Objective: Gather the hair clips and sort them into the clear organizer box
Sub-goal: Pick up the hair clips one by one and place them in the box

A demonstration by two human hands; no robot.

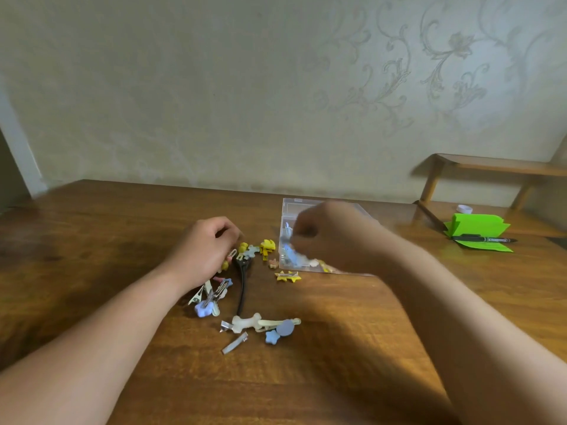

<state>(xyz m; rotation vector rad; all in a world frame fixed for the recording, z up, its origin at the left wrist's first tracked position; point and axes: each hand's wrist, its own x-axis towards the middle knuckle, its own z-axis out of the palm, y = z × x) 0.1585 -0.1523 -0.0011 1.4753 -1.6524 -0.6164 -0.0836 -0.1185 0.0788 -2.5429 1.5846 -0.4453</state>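
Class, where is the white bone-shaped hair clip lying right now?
Head view: the bone-shaped clip lies on the wooden table, nearer the person than the black clip, with a plain silver clip below it and a round blue clip at its right.

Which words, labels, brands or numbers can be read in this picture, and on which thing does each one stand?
No text can be read here.
Black marker: pale print on the barrel, too small and blurred to read.
Green sheet under the marker: faint printed lines, too small to read.
Hair clips and clear organizer box: no text shows.
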